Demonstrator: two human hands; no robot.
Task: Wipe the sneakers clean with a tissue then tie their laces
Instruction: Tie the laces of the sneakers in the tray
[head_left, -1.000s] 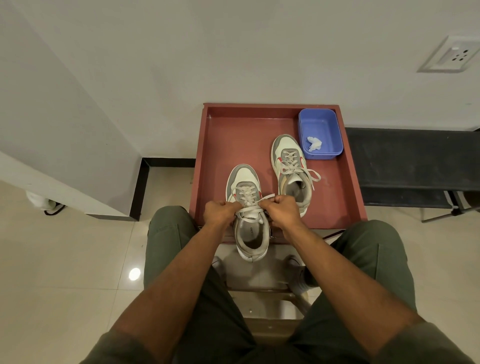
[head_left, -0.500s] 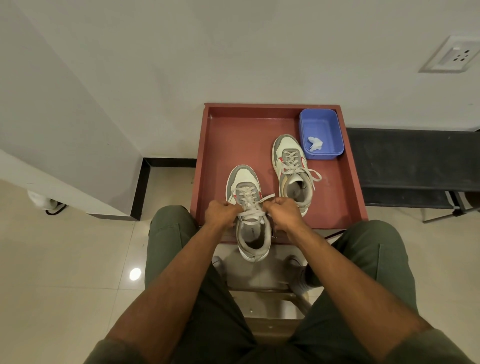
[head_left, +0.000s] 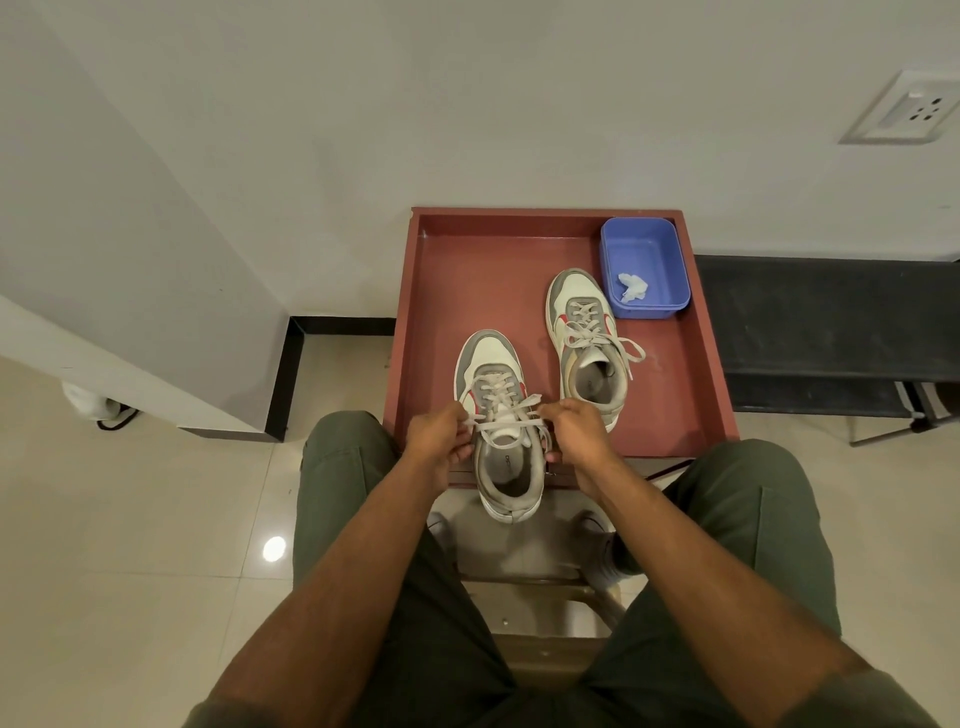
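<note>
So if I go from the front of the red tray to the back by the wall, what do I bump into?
near sneaker with both hands on its laces → far sneaker → tissue → blue tub → tray's back rim

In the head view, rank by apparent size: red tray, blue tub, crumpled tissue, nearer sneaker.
1. Red tray
2. Nearer sneaker and blue tub: look about alike; the sneaker sits closer to the camera, so unranked.
3. Crumpled tissue, inside the tub.
</note>
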